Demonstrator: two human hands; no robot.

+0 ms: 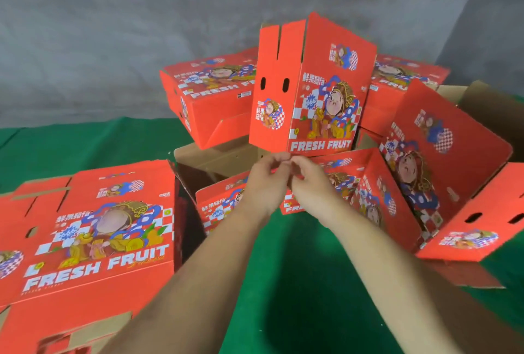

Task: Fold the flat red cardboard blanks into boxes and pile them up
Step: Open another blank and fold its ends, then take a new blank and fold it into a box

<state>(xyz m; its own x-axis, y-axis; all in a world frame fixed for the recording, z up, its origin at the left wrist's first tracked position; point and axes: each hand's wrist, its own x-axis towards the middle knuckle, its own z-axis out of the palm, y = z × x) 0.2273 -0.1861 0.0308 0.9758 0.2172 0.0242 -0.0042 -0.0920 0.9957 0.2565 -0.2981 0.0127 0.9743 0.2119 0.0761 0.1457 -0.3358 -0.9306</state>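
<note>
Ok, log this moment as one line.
step: folding box | both hands pinch bottom edge of upright box | flat blanks left | folded pile behind

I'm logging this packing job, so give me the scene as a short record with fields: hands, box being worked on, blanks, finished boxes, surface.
left hand: fingers curled at the upright box's lower edge
right hand: same edge, beside the left
upright box: part-folded, standing on end, flaps open on top
flat blanks: stacked at left
folded boxes: piled behind
surface: green cloth
</note>
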